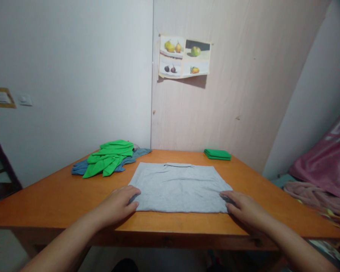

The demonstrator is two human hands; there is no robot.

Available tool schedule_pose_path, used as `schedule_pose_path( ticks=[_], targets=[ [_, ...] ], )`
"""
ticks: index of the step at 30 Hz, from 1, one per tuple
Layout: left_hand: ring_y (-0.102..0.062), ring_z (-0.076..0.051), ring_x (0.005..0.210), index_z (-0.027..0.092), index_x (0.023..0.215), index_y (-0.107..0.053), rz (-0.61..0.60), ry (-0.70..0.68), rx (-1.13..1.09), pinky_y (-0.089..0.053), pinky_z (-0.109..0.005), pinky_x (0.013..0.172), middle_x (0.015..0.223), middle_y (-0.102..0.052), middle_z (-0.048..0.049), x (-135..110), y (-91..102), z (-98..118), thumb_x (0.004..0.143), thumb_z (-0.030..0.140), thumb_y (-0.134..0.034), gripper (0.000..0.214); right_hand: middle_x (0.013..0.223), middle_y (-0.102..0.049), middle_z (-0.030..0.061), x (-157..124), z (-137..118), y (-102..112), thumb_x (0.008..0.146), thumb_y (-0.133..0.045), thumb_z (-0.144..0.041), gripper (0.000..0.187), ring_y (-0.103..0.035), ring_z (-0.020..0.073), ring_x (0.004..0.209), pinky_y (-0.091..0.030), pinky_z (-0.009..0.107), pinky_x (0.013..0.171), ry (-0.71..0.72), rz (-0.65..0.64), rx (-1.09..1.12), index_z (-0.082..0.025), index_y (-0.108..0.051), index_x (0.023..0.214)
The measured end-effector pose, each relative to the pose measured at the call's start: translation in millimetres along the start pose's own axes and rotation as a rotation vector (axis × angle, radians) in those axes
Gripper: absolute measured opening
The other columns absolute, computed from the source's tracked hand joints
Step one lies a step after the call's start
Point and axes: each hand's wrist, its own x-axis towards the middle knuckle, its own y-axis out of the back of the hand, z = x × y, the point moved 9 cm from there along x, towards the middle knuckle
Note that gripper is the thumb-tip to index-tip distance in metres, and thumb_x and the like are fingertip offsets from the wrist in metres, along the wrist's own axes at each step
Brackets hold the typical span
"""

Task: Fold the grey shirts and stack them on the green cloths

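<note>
Orange surface (pixel 45 204) bears folded grey shirt (pixel 180 189) spread near its front edge; left hand (pixel 120 204) and right hand (pixel 243 207) lie flat, gripping nothing, well apart, on its near corners; even pressure from both judged best to keep edges square.

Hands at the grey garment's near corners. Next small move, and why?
Probably pinch both near corners and carry the near edge to the far edge. The left hand sits at the near-left corner, the right hand lies on the near-right one, and the grey garment lies flat and smooth on the table, so a half fold looks ready.
</note>
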Motion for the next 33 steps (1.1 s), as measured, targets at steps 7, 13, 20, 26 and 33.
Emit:
schedule_pose_path(
  ticks=[7, 13, 20, 26, 33],
  targets=[
    [-0.062, -0.028, 0.099, 0.019, 0.11, -0.067, -0.05, 0.055, -0.017, -0.046, -0.037, 0.089, 0.108, -0.067, -0.0098, 6, 2.4, -21, 0.078, 0.052, -0.059, 0.046, 0.117, -0.071, 0.0097, 4, 7, 10, 0.077, -0.058, -0.033, 0.044, -0.063, 0.0291, 0.107, -0.044, 0.04, 0.095, -0.077, -0.067, -0.051, -0.023, -0.07, 0.118],
    [-0.056, -0.023, 0.083, 0.02, 0.084, -0.059, -0.067, 0.054, -0.133, -0.042, -0.03, 0.072, 0.087, -0.06, -0.0024, 1, 3.7, -19, 0.071, 0.043, -0.059, 0.026, 0.085, -0.07, 0.0025, -7, 3, 14, 0.069, -0.057, -0.022, 0.014, -0.061, 0.021, 0.081, -0.044, 0.028, 0.073, -0.061, -0.089, 0.07, -0.022, -0.065, 0.08],
    [-0.05, -0.017, 0.076, 0.021, 0.08, -0.049, -0.07, -0.006, -0.276, -0.035, -0.024, 0.065, 0.079, -0.055, 0.003, -22, 3.9, -12, 0.074, 0.028, -0.053, 0.01, 0.075, -0.064, -0.001, -43, -13, 30, 0.07, -0.052, -0.018, 0.008, -0.057, 0.0184, 0.073, -0.038, 0.027, 0.066, 0.004, -0.048, 0.085, -0.023, -0.055, 0.076],
    [-0.053, -0.018, 0.081, 0.02, 0.084, -0.057, -0.098, -0.078, -0.274, -0.036, -0.025, 0.071, 0.084, -0.06, 0.0018, -35, -0.4, -14, 0.071, 0.018, -0.049, 0.015, 0.083, -0.064, 0.0012, -61, -9, 19, 0.071, -0.052, -0.017, 0.012, -0.057, 0.0202, 0.08, -0.04, 0.03, 0.076, 0.05, -0.059, 0.036, -0.024, -0.056, 0.081],
    [-0.054, -0.018, 0.083, 0.02, 0.081, -0.06, -0.074, -0.121, -0.264, -0.039, -0.025, 0.075, 0.084, -0.059, 0.0009, -40, -0.5, -16, 0.072, 0.018, -0.049, 0.014, 0.085, -0.064, 0.0025, -67, -5, 22, 0.077, -0.052, -0.02, 0.01, -0.058, 0.0213, 0.083, -0.041, 0.031, 0.078, 0.043, -0.01, 0.034, -0.024, -0.057, 0.084]
  ],
)
